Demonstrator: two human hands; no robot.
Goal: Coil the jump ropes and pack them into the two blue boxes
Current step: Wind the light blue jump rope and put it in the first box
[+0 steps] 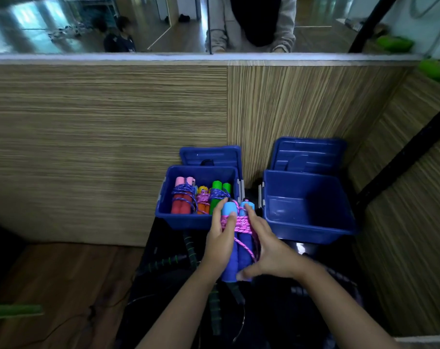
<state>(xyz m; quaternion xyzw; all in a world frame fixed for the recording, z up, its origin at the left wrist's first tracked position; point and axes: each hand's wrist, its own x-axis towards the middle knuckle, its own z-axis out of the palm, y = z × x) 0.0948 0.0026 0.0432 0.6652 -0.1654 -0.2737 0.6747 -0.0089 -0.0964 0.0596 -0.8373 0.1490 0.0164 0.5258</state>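
both hands, left hand (220, 241) & right hand (266, 250), grip blue-handled jump rope w/ pink cord wrap (236, 238) just before left blue plastic box (198, 195); risk: loose tail unwinds if grip slackens.

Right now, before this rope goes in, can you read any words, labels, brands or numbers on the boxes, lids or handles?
None can be read.
Left blue box and right blue box: plain walls.
Lids: only moulded ridges.
Blue-handled jump rope gripped between both hands: no print visible.
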